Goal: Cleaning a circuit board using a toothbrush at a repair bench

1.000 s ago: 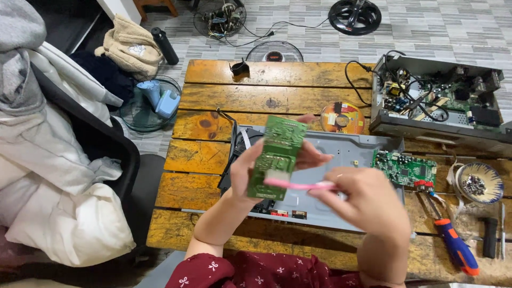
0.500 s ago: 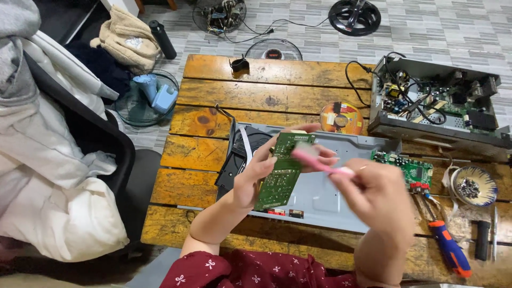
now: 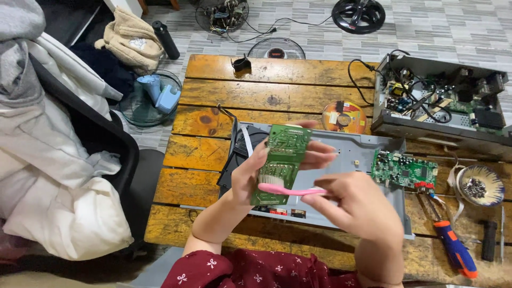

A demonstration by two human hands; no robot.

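My left hand (image 3: 250, 173) holds a green circuit board (image 3: 282, 154) upright by its edges, solder side toward me, above an open grey metal chassis (image 3: 352, 154) on the wooden table (image 3: 213, 122). My right hand (image 3: 357, 205) grips a pink toothbrush (image 3: 290, 190) by its handle. The brush head lies against the lower part of the board. A second green circuit board (image 3: 402, 170) stays mounted at the right end of the chassis.
A disc (image 3: 344, 116) lies behind the chassis. An opened electronics box with wiring (image 3: 440, 101) sits at the back right. A small dish of screws (image 3: 480, 185), an orange-and-blue screwdriver (image 3: 453, 253) and a black handle (image 3: 489, 240) lie at the right. A chair with white cloth (image 3: 58, 176) stands left.
My left hand has turned the board from tilted back to upright. The toothbrush has dropped from the board's top to its lower part.
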